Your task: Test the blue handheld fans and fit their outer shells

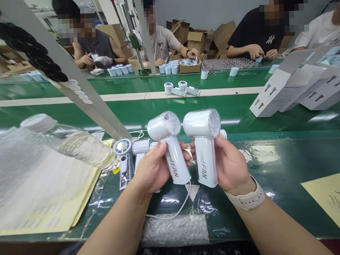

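Note:
My left hand [153,167] is closed around the handle of a white handheld fan [176,160], tilted a little to the left at its head. Beside it, my right hand [232,164] grips a second handheld fan [205,156], held nearly upright. Both carry "FAN" lettering on their handles, and their round grilles face right. A thin white cable [178,212] curves from near the base of the left fan. Behind my left hand more fans [126,166] rest on the green bench, partly hidden by my hand and wrist.
A water bottle [75,142] leans over bubble wrap and yellow sheets [85,197] at left. Bubble wrap [176,230] lies at the front edge. Two fans [182,90] sit on the conveyor [124,106]. White boxes [280,84] stand right; several co-workers sit opposite. A slanted metal post [85,93] crosses left.

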`<state>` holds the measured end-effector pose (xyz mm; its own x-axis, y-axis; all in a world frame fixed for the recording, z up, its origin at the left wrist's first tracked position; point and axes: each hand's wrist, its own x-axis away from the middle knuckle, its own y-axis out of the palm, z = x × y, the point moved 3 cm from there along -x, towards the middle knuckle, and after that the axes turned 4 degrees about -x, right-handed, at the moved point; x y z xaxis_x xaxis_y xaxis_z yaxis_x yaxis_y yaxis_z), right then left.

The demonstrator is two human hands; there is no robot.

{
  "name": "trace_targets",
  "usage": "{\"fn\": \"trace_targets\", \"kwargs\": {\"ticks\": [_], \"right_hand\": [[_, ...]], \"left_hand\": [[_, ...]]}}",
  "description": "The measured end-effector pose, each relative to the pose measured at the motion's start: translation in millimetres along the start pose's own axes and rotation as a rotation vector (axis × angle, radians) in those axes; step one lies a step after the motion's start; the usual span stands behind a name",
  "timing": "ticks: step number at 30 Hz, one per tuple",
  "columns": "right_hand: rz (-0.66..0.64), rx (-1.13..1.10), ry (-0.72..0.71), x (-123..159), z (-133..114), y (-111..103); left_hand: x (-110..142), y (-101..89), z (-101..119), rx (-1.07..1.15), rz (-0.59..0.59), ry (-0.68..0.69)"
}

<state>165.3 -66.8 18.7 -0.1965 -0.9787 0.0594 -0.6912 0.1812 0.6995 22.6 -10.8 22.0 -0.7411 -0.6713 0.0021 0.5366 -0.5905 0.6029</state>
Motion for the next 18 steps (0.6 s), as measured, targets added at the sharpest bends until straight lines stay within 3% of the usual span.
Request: {"fn": "trace_targets", "kwargs": {"ticks": [13,18], "right_hand": [[0.165,0.043,0.004,-2.3,1.4,-7.2],[0.105,0.134,-0.039,-1.1,4.5,-11.3]], "left_hand": [[5.8,1.8,-2.0,-0.114,0.021,0.026],[6.1,-5.2,-7.7,-0.160,0.043,0.028]]}}
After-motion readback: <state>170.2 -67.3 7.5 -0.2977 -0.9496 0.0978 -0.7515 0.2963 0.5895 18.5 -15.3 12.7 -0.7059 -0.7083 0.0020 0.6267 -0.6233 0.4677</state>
